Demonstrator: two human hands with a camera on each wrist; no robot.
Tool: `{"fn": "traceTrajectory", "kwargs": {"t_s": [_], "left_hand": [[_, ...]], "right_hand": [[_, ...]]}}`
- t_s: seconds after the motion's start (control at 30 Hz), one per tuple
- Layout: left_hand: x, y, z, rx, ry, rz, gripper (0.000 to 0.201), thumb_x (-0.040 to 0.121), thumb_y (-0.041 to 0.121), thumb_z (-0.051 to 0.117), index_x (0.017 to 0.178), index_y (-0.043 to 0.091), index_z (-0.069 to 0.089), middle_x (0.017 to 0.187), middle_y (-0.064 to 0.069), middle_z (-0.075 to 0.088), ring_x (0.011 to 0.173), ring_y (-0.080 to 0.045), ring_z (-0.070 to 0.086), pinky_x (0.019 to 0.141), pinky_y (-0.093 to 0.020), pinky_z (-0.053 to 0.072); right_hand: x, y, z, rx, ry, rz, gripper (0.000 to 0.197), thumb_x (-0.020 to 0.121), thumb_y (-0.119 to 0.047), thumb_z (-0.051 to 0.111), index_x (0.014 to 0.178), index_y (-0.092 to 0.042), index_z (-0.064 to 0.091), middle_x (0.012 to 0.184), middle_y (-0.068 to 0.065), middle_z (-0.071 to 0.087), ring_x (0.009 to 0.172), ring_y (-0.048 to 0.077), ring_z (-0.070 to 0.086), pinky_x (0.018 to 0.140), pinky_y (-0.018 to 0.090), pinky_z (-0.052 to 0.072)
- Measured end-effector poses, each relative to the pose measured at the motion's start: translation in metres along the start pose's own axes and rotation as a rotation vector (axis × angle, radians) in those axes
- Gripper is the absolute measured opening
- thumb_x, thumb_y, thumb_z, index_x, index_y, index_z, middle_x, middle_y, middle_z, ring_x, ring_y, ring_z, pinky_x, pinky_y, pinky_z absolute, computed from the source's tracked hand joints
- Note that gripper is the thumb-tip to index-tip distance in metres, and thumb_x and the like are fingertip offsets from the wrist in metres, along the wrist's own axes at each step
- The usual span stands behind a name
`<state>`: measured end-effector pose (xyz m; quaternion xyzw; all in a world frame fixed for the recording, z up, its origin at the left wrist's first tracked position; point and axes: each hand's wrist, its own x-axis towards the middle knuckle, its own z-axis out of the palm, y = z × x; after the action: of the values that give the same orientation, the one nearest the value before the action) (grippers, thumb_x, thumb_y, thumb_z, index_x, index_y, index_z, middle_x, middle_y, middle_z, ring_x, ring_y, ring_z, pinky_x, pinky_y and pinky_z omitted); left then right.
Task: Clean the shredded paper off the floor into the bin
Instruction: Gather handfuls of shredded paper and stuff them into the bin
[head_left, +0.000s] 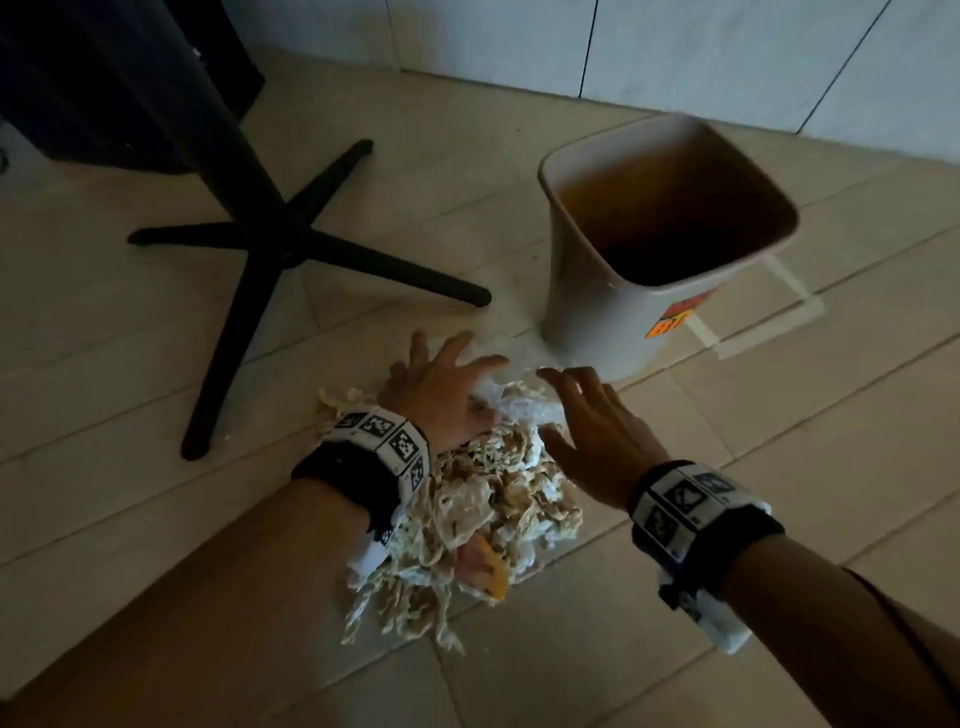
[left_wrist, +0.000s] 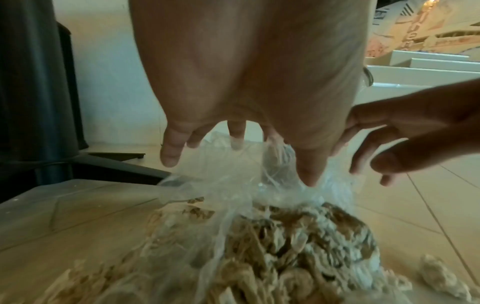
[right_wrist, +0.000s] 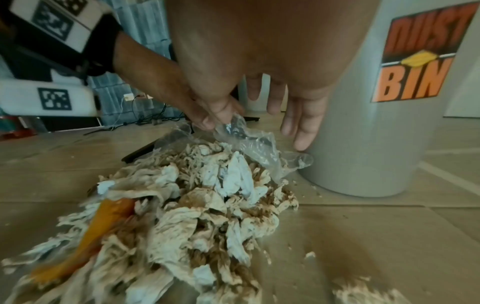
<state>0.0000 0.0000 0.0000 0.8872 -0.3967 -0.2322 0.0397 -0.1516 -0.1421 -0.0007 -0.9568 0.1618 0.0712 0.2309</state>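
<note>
**Shredded paper pile, right in front of the bin**

Nearest me, the shredded paper (head_left: 467, 525) sits heaped on the floor (head_left: 571, 649), beige and white strips with an orange scrap mixed in. Looks light, soft and loose (it'll shed), so I'd scoop from underneath on both sides. My left hand (head_left: 441, 395) and right hand (head_left: 597, 436) are both spread, gripping nothing, over a clear plastic bag (left_wrist: 233, 181). Beyond that stands the bin (head_left: 623, 312).

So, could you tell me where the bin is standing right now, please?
In the head view the bin stands upright on the floor, upper right, just beyond the shredded paper, with the black chair base to its left.
</note>
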Motion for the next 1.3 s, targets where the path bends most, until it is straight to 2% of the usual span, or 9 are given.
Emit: {"fn": "traceTrajectory", "kwargs": {"t_s": [0.23,0.33,0.43,0.57,0.7,0.83,1.0,1.1,1.3], "left_hand": [[0.005,-0.008,0.016,0.002,0.081,0.027,0.03,0.09,0.038,0.053,0.108,0.017,0.063,0.116,-0.005,0.055,0.116,-0.027,0.049,0.093,-0.039,0.045],[-0.005,-0.009,0.01,-0.132,0.201,0.089,0.03,0.082,0.016,0.063,0.065,0.024,0.04,0.079,0.002,0.047,0.075,-0.022,0.049,0.063,-0.029,0.036],[-0.019,-0.006,0.0,-0.228,0.374,0.162,0.039,0.077,-0.003,0.055,0.064,0.025,0.031,0.067,0.007,0.039,0.061,-0.016,0.041,0.053,-0.028,0.03],[-0.036,0.005,-0.014,-0.386,0.488,0.289,0.027,0.085,-0.007,0.052,0.087,0.02,0.05,0.082,0.005,0.056,0.079,-0.011,0.059,0.067,-0.03,0.054],[-0.053,0.03,-0.018,-0.537,0.524,0.437,0.014,0.092,-0.003,0.052,0.099,0.007,0.057,0.091,-0.001,0.062,0.085,-0.01,0.062,0.073,-0.024,0.054],[-0.058,0.043,-0.01,-0.636,0.551,0.444,0.018,0.088,-0.003,0.057,0.1,0.01,0.056,0.102,0.0,0.061,0.096,-0.01,0.061,0.084,-0.025,0.054],[-0.058,0.035,0.004,-0.293,0.704,0.246,0.037,0.079,0.026,0.069,0.113,0.027,0.054,0.133,0.001,0.043,0.124,-0.022,0.038,0.095,-0.045,0.045],[-0.06,0.034,0.008,-0.622,0.627,0.259,0.061,0.081,0.025,0.077,0.133,0.031,0.045,0.15,0.003,0.027,0.136,-0.015,0.033,0.096,-0.035,0.05],[-0.079,0.056,0.022,-0.805,0.51,0.362,0.06,0.089,0.027,0.069,0.138,0.047,0.039,0.135,0.011,0.051,0.122,0.002,0.051,0.096,-0.02,0.05]], "right_hand": [[0.018,0.005,0.012,0.182,-0.001,0.072,0.068,0.096,-0.046,0.054,0.151,-0.027,0.02,0.155,0.007,0.023,0.126,0.029,0.047,0.107,0.042,0.041],[0.018,0.0,0.006,0.45,0.008,0.17,0.076,0.09,-0.058,0.056,0.151,-0.026,0.023,0.157,0.005,0.022,0.134,0.029,0.042,0.111,0.044,0.038],[0.014,-0.01,-0.001,0.702,0.044,0.258,0.088,0.081,-0.069,0.058,0.151,-0.027,0.024,0.156,0.003,0.027,0.137,0.026,0.038,0.111,0.045,0.037],[0.011,-0.025,-0.011,1.053,0.015,0.295,0.101,0.068,-0.076,0.062,0.151,-0.036,0.021,0.159,-0.001,0.027,0.142,0.026,0.034,0.107,0.056,0.04],[0.011,-0.038,-0.011,1.35,-0.086,0.242,0.098,0.065,-0.065,0.076,0.148,-0.045,0.027,0.158,0.007,0.029,0.139,0.034,0.038,0.103,0.06,0.041],[0.009,-0.044,-0.01,1.604,-0.175,0.081,0.071,0.085,-0.036,0.075,0.143,-0.017,0.039,0.127,0.016,0.06,0.114,0.033,0.062,0.086,0.049,0.055],[0.001,-0.047,-0.019,1.702,-0.024,0.06,0.044,0.092,0.0,0.056,0.134,-0.006,0.05,0.116,0.022,0.064,0.101,0.034,0.065,0.075,0.039,0.058],[0.003,-0.052,-0.015,1.646,0.106,0.187,0.029,0.097,-0.003,0.05,0.125,0.004,0.056,0.108,0.021,0.065,0.098,0.035,0.065,0.077,0.039,0.058],[-0.001,-0.059,-0.021,1.675,0.274,0.411,0.022,0.095,-0.008,0.037,0.087,-0.002,0.057,0.073,0.014,0.067,0.078,0.033,0.068,0.069,0.041,0.058]]}}
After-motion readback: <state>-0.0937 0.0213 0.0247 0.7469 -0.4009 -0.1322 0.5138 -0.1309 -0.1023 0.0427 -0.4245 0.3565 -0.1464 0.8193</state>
